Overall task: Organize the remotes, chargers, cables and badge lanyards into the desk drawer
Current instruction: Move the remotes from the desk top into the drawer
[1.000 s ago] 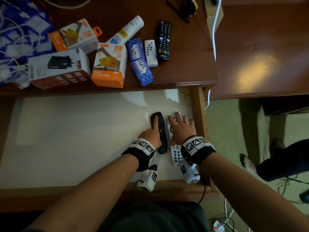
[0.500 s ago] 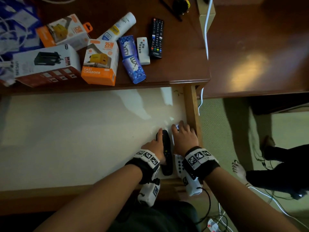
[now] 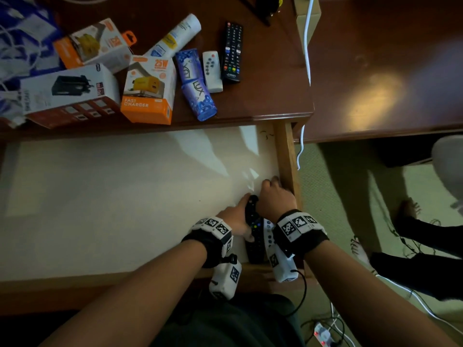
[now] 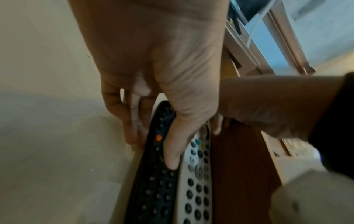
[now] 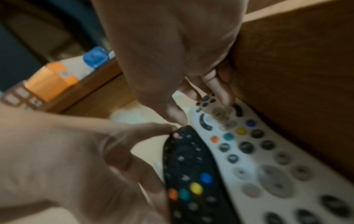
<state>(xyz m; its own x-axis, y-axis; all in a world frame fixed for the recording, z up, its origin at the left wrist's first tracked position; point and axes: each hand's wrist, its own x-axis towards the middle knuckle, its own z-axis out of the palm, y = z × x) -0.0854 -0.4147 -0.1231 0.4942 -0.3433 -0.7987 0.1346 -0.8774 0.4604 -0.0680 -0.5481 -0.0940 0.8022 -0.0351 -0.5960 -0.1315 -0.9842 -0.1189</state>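
On the far left of the desk top [image 3: 270,96] lies a tangle of white cables [image 3: 15,58] on blue cloth. To their right stand three charger boxes: one orange and white box [image 3: 92,43] at the far side, a white and brown box [image 3: 70,93] nearer, and an orange box marked fast charger [image 3: 147,91]. Right of these lie a white tube [image 3: 175,36], two blue soap packets [image 3: 195,83], a small white remote [image 3: 212,71] and a long black remote [image 3: 232,52]. All of these are not yet stowed.

Below the desk edge the drawer [image 3: 100,196] stands pulled out, its pale floor exposed. Two remotes lie in its near right corner, side by side, lengthwise, buttons up.

The left hand [image 3: 235,219] lies along the left edge of the black remote [image 3: 253,234]. Its fingers run down the remote's outer side and the thumb [image 4: 173,151] lies across the button face, so the remote is held between them. This grip most likely serves to press the black remote sideways against its neighbour.

The white remote [image 5: 258,151] lies touching the black one on the right, next to the drawer's right wall [image 3: 288,166]. The right hand [image 3: 275,199] covers its far end with curled fingers [image 5: 220,89] resting on the buttons. Whether they grip the body cannot be determined. The hand probably steadies the remote against the wall so that both remotes sit in a tight row and leave floor space for the remaining items.
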